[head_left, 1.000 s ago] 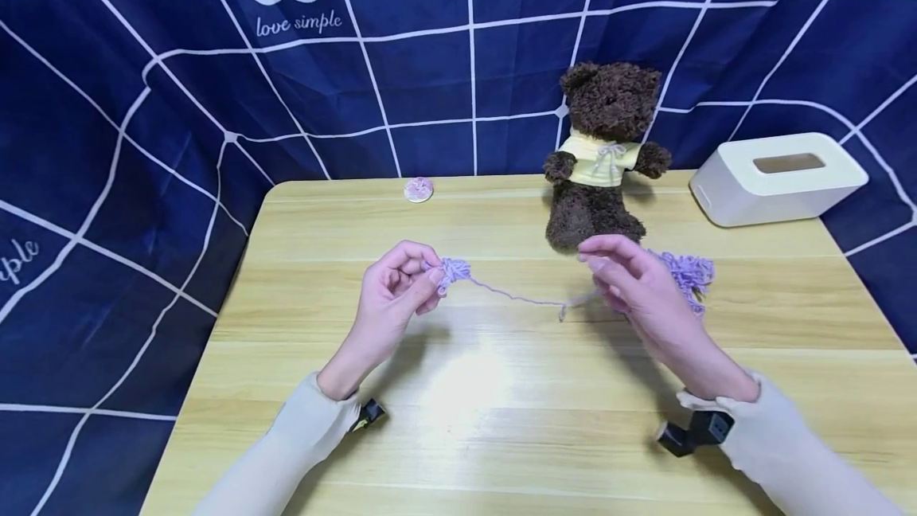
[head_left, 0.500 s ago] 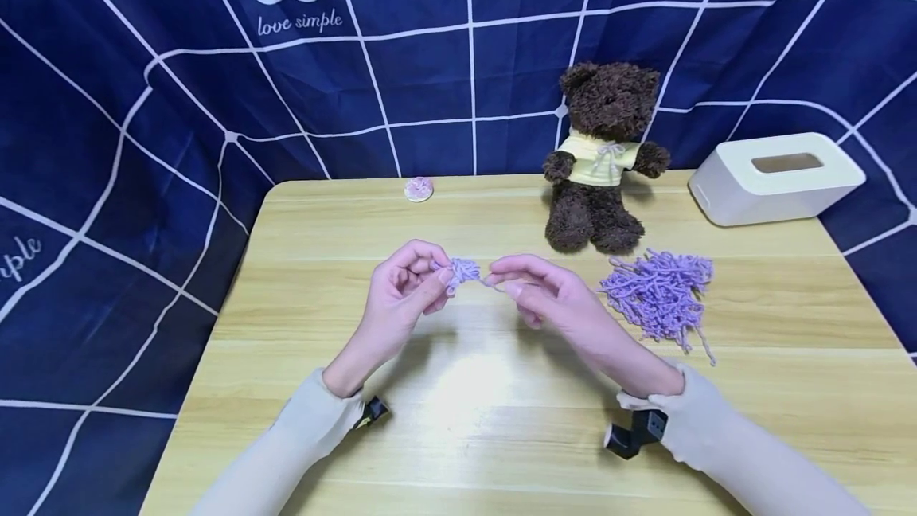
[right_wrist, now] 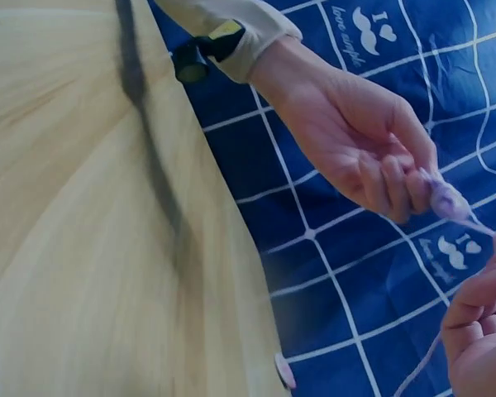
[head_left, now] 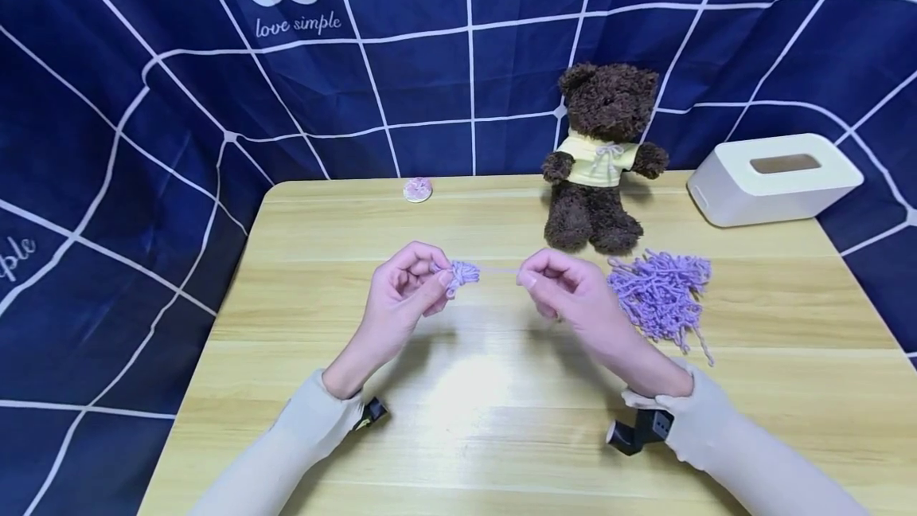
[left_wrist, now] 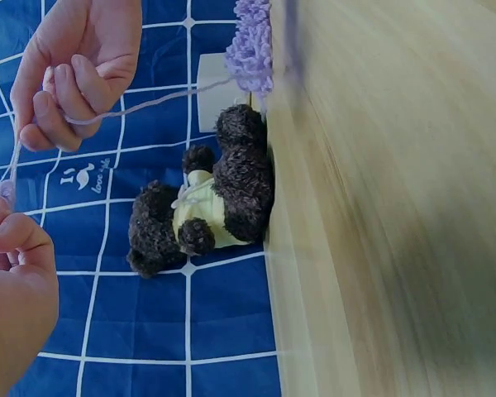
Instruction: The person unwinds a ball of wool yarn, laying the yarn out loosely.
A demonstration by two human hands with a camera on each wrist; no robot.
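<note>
A small wound bundle of purple yarn (head_left: 466, 271) is pinched between the thumb and fingers of my left hand (head_left: 394, 301), above the middle of the table. From it a thin strand (head_left: 500, 270) runs straight across to my right hand (head_left: 573, 293), whose thumb and forefinger pinch it. In the left wrist view the strand (left_wrist: 161, 101) carries on past my right hand (left_wrist: 83, 70) toward a loose purple yarn pile (left_wrist: 250, 50). That pile (head_left: 662, 293) lies on the table just right of my right hand. The right wrist view shows the bundle (right_wrist: 448, 201) at my left fingertips.
Behind the pile a brown teddy bear (head_left: 600, 158) in a yellow shirt sits upright. A white tissue box (head_left: 774, 181) stands at the back right. Near the rear edge of the wooden table (head_left: 322, 221) lies a small round pink-and-white disc (head_left: 418, 189). Blue checked cloth (head_left: 415, 86) hangs behind.
My right hand has come left from beside the pile to the bundle, then drawn slightly back right. The sagging strand is now straight between the hands. My left hand has shifted slightly right.
</note>
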